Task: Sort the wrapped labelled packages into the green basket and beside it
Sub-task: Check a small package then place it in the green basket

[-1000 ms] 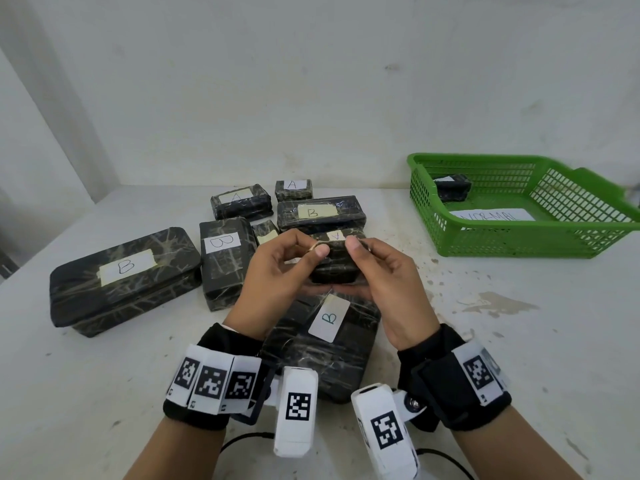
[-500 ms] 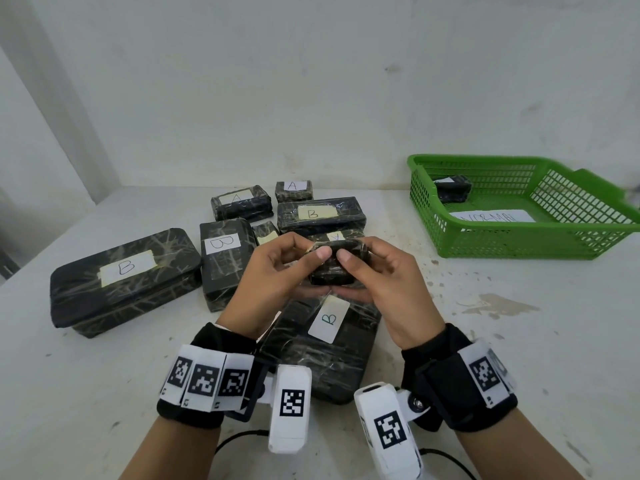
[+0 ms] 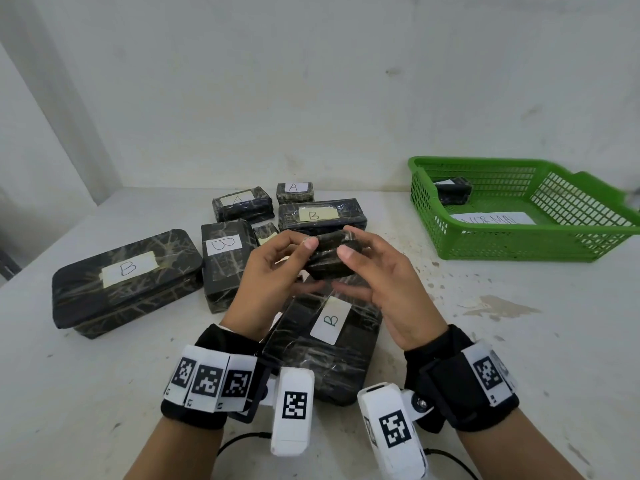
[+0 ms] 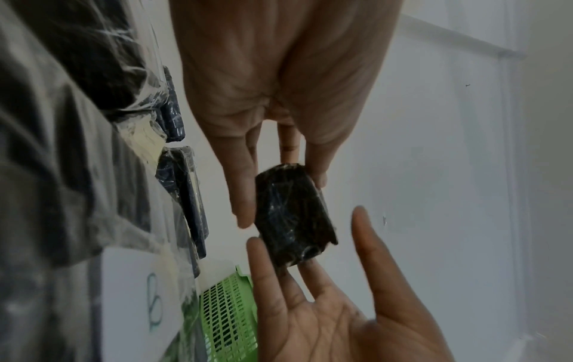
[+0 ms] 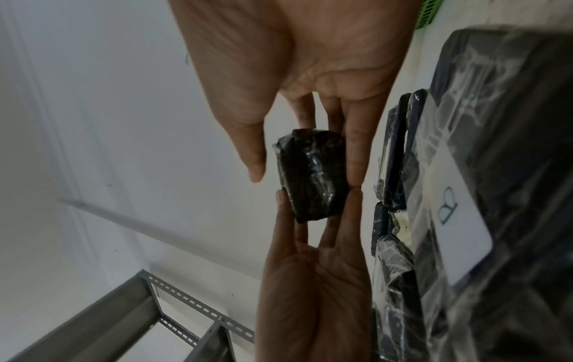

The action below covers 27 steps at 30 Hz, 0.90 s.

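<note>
My left hand (image 3: 273, 268) and right hand (image 3: 377, 285) meet above the table (image 3: 519, 358), both holding one small packet (image 3: 330, 259). On the left, thumb and fingers pinch its near end; on the right, my fingers (image 5: 353, 151) cradle it from beneath, with the thumb lying just off its top, so that grip is loose. In the head view the packet's long axis runs roughly left to right, tilted a little, and I see no label on the faces that show.

Taking the B box (image 3: 329, 341) under my hands as the landmark: far left of it lies the big B case (image 3: 128, 282), near the table's left edge. Between them stands another B pack (image 3: 225, 261). Behind the B box sit an A pack (image 3: 242, 204), a small A pack (image 3: 295, 192) and a long B pack (image 3: 322, 216), close together and crowding the space behind my hands. A partly hidden packet (image 3: 266, 233) peeks out by my left knuckles.

Right of the B box the table is bare and stained, open room as far as the basket (image 3: 512, 244). The basket sits well apart to the right, against the wall, holding one dark packet (image 3: 452, 191) in its back left corner and a paper sheet (image 3: 491, 219).
</note>
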Available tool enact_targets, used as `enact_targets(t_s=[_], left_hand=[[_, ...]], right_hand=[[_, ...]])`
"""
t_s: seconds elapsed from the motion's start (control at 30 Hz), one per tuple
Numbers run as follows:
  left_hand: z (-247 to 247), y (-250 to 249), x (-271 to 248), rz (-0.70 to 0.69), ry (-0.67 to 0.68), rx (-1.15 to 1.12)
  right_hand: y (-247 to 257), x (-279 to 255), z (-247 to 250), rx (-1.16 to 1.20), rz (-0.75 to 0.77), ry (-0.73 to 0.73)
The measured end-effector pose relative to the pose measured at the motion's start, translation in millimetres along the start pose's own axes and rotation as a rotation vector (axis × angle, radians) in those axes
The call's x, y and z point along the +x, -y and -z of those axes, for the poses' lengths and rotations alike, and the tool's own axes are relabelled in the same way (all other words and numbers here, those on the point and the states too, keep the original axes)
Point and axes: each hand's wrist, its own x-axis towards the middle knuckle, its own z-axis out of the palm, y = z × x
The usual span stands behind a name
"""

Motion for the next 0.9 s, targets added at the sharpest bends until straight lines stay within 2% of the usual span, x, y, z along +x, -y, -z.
enact_targets(t_s=[0.1,0.2,0.37,0.5,0.67,0.83,0.9], left_hand=[[4,0,2,-0.003,-0.054,0.04],[5,1,3,0.012,-0.084,0.063],[3,0,2,0.04,-0.021,0.043],[3,1,2,0.004,-0.03,0.087],[3,2,2,-0.014,-0.026,0.06],[0,1,0,0.002,0.064,0.033],[1,2,1,-0.005,0.06,0.039]], right_hand=[[1,0,0,0.015,0.041,-0.02],[-3,-1,2,-0.071,0.112,-0.039],[-6,0,3,-0.225,0.186,-0.086],[-8,0,2,-0.311,0.206,-0.026],[-5,1,0,-0.054,0.075,0.075],[-8,3,4,-0.037,0.096,-0.018],[-9,3,4,-0.027,0.088,-0.032]])
